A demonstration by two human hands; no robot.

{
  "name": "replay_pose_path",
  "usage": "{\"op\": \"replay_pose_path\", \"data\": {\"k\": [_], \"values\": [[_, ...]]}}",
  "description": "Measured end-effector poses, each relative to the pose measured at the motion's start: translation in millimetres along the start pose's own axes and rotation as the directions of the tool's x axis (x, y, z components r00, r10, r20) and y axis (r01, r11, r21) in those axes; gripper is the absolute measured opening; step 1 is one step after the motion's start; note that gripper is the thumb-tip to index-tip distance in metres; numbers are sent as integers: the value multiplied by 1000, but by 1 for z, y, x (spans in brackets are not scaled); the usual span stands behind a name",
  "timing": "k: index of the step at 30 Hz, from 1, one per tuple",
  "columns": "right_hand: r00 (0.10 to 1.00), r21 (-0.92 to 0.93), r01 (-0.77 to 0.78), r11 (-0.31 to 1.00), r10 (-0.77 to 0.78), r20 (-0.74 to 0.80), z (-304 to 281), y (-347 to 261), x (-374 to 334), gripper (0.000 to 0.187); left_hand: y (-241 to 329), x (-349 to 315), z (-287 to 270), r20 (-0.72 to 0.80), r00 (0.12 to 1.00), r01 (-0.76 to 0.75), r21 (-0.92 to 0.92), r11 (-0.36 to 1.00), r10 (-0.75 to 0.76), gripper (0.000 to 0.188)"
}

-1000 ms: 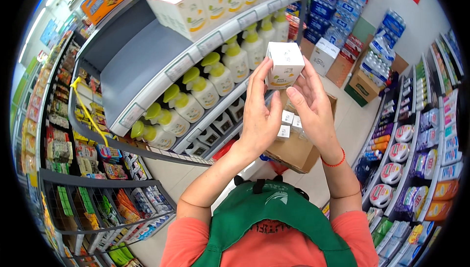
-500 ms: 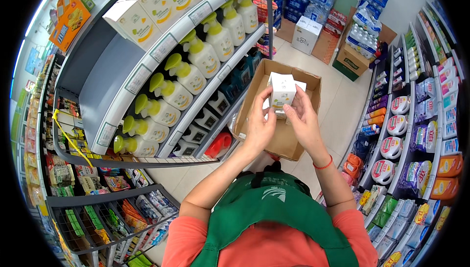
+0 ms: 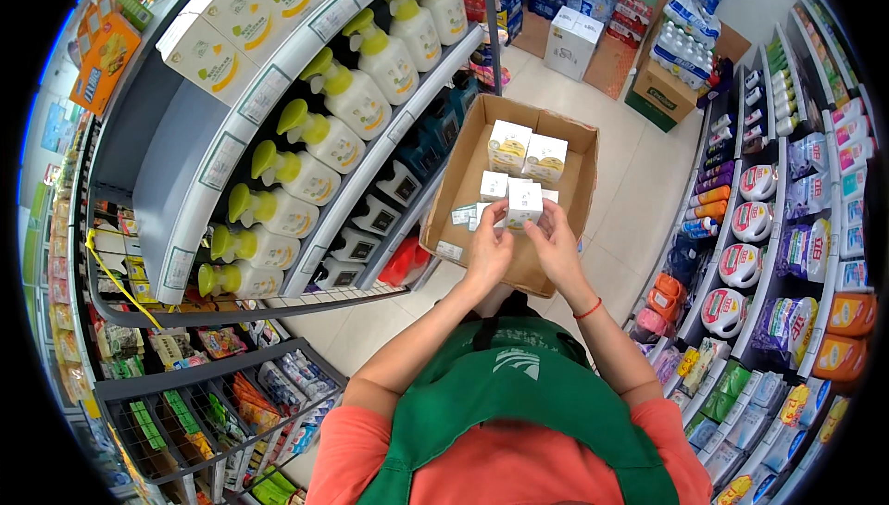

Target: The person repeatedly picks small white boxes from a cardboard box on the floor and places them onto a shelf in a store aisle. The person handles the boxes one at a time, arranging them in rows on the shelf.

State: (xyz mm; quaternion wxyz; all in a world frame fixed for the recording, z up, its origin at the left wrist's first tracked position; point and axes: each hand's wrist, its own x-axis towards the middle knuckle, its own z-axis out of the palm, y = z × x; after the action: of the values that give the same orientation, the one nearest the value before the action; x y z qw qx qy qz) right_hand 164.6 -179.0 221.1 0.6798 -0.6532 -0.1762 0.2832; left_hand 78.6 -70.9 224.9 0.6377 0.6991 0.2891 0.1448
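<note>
A small white carton (image 3: 525,201) is between the fingertips of my left hand (image 3: 491,250) and my right hand (image 3: 559,248). Both hands are closed on its sides, over the near part of an open cardboard box (image 3: 465,172). Inside that box, beyond my hands, stand a white carton with a yellowish band (image 3: 509,144) and a similar white carton (image 3: 545,157). A smaller white carton (image 3: 494,185) sits just left of the held one. Other small white pieces lie partly hidden behind my fingers.
At left, a shelf holds white pump bottles with lime-green tops (image 3: 333,141), and white boxes (image 3: 208,56) stand above them. Detergent and soap shelves (image 3: 727,311) line the right. Packs of bottled water (image 3: 685,51) and a white box (image 3: 571,42) stand ahead on the floor.
My hands have lowered the white carton away from me, toward the cardboard box's near part. The cartons inside, hidden before, now show. The whole view has shifted slightly.
</note>
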Motion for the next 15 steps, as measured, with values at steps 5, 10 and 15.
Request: {"op": "replay_pose_path", "data": {"k": [5,10,15], "values": [[999,-126,-35,991,32,-25,-13,55,8,51,-39,5,6,4,997,76,105,991,-77,48],[994,-156,-112,981,109,-24,-21,90,13,51,-59,10,12,1,992,124,204,971,-127,44],[960,-256,-266,929,280,19,-23,72,17,47,-87,15,15,-30,998,57,296,954,-50,43]]}}
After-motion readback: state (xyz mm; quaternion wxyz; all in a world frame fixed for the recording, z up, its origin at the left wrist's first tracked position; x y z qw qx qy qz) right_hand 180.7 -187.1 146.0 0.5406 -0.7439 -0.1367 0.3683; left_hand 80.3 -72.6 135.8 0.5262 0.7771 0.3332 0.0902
